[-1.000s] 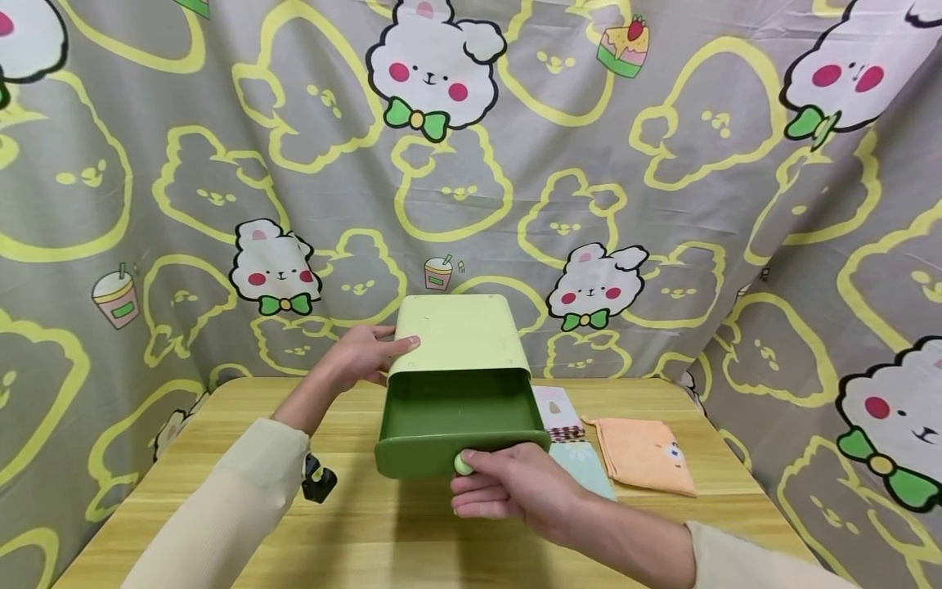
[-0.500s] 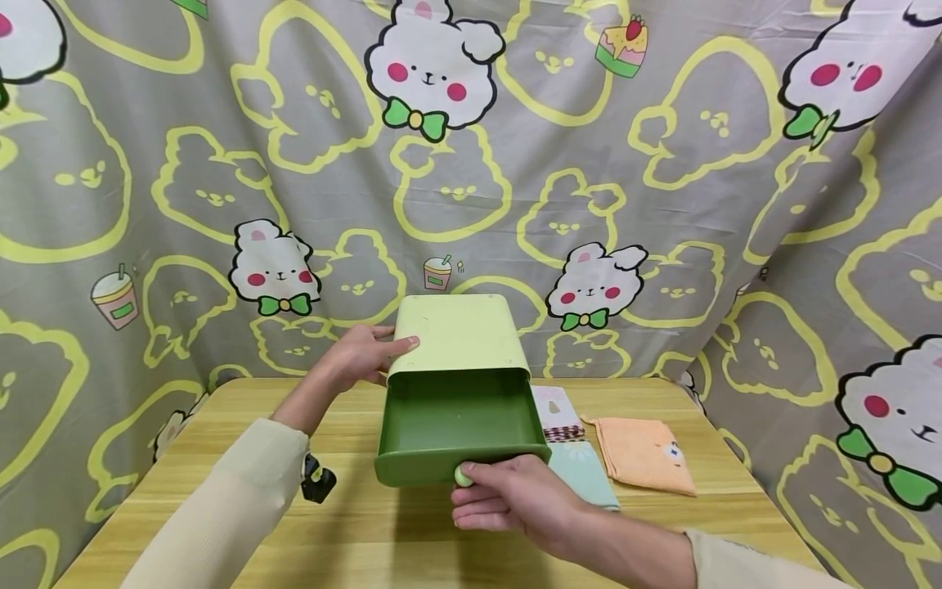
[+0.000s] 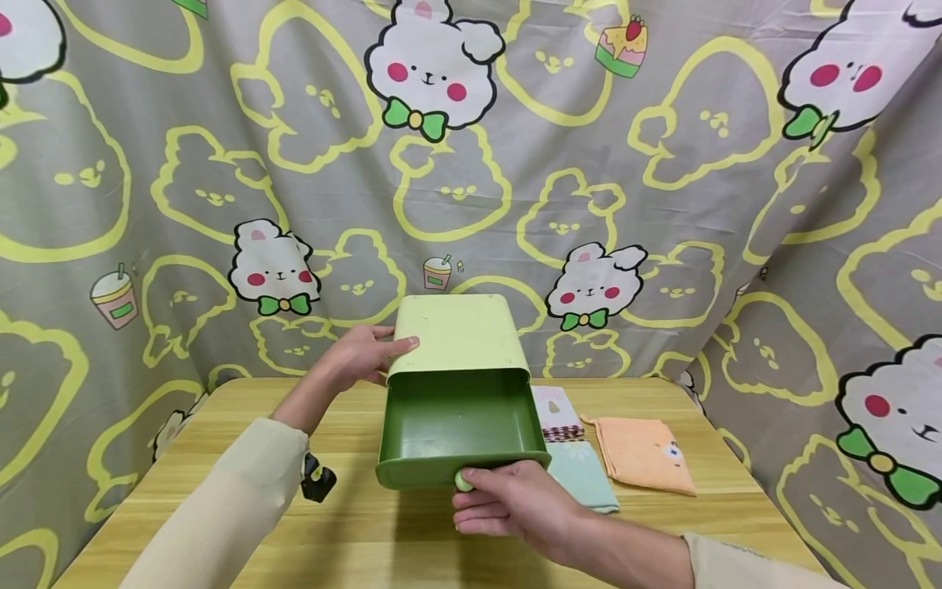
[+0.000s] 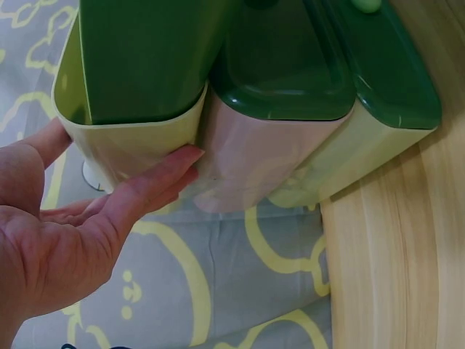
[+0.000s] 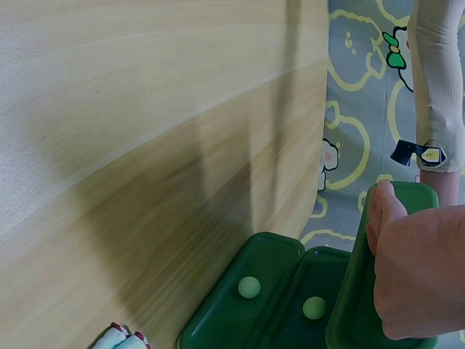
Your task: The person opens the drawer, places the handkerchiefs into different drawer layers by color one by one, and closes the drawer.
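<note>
A drawer unit's light yellow-green top casing (image 3: 459,335) has its dark green drawer (image 3: 415,473) pulled out, and the bare inside shows. My left hand (image 3: 356,356) grips the casing's left side, thumb on top; the left wrist view shows that hand (image 4: 80,218) with its fingers along the casing (image 4: 142,142). At the drawer front, my right hand (image 3: 526,503) pinches the round light green knob (image 3: 464,480) between thumb and fingers. From the right wrist view, this hand (image 5: 418,269) covers the knob on the drawer front (image 5: 356,316).
Below the pulled-out drawer are a pink-cased drawer (image 4: 247,145) and another light green one (image 4: 363,153), both closed. Right of the unit on the wooden table (image 3: 331,540) lie a white patterned cloth (image 3: 555,409), a mint cloth (image 3: 585,478) and an orange cloth (image 3: 643,454).
The top drawer has come slightly farther out and its front sits lower in the head view, my right hand moving with the knob. My left hand stays in place on the casing.
</note>
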Demonstrator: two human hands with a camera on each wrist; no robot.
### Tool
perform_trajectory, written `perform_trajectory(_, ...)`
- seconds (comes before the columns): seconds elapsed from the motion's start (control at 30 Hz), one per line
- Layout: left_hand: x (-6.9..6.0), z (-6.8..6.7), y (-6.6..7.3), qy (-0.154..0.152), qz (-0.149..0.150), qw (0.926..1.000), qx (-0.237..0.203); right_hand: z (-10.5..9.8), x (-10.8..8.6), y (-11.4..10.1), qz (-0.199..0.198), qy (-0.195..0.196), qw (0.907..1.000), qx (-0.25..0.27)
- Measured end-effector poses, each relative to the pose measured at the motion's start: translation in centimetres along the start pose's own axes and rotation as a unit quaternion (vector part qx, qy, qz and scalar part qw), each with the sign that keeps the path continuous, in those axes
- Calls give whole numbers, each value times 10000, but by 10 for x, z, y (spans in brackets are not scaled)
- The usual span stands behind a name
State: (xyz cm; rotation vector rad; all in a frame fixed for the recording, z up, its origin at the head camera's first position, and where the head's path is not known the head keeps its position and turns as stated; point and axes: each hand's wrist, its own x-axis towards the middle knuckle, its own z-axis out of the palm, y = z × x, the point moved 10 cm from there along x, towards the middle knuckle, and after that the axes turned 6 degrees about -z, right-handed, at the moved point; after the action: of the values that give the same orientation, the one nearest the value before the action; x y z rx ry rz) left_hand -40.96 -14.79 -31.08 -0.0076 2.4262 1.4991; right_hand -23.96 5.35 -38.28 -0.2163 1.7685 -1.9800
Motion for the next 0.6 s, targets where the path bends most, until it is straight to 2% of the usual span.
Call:
perform_trajectory(0.47,1,0,-1,-40,15,10000,-67,-1,-1,0,65,69,9999,-139)
perform_trajectory(0.6,1,1,-1,-63,43,10000,-62,-2,-3,-2,198,-109,9993,-299)
